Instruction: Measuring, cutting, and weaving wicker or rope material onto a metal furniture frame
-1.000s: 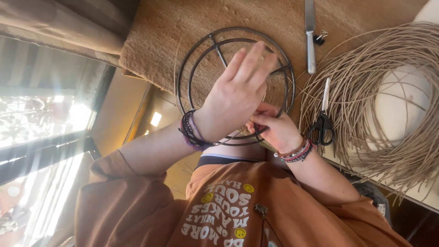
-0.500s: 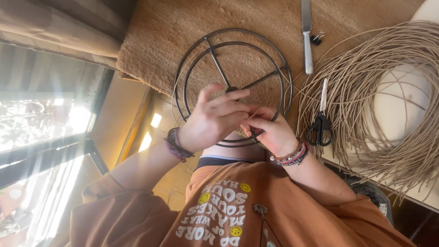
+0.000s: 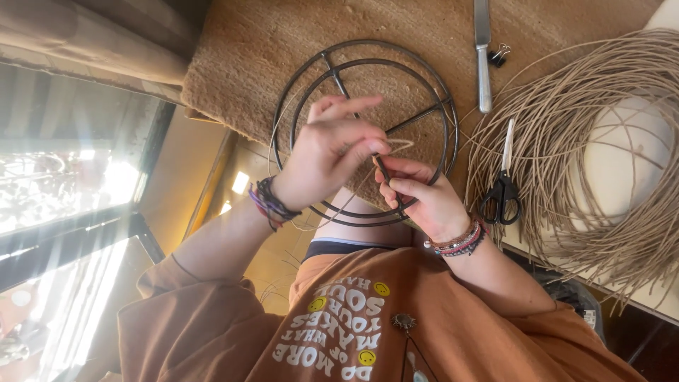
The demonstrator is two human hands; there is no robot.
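The landmark here is a round metal frame (image 3: 368, 131) of two dark concentric rings joined by spokes, lying partly on a coarse tan mat (image 3: 283, 49) and partly over the person's lap. Both hands meet at the near side of that frame. The left hand (image 3: 329, 159) has its thumb and forefinger pinched narrow on a thin tan cord (image 3: 399, 145), the other fingers fanned loosely above the frame's centre. The right hand (image 3: 417, 194) is closed around a spoke at the near rim, steadying it where the cord loops around. The cord's free length trails from the pinch toward the frame's left edge and is hard to follow past the wrist.

To the right of the frame sits a large loose coil of the same cord (image 3: 587, 163), with black-handled scissors (image 3: 503, 187) lying between coil and frame. Beyond the frame's far right edge lie a slim metal tool (image 3: 483, 56) and a small binder clip (image 3: 499, 54).

The likely trouble is slack: the pinch is small, and if the left fingers slip, the loop around the spoke would probably loosen and the wrap would sit unevenly. The frame overhangs the mat toward the lap, so a hard pull could tip or slide it. The coil's strands lie crossed over one another, and drawing more cord from it could snag or drag the scissors.
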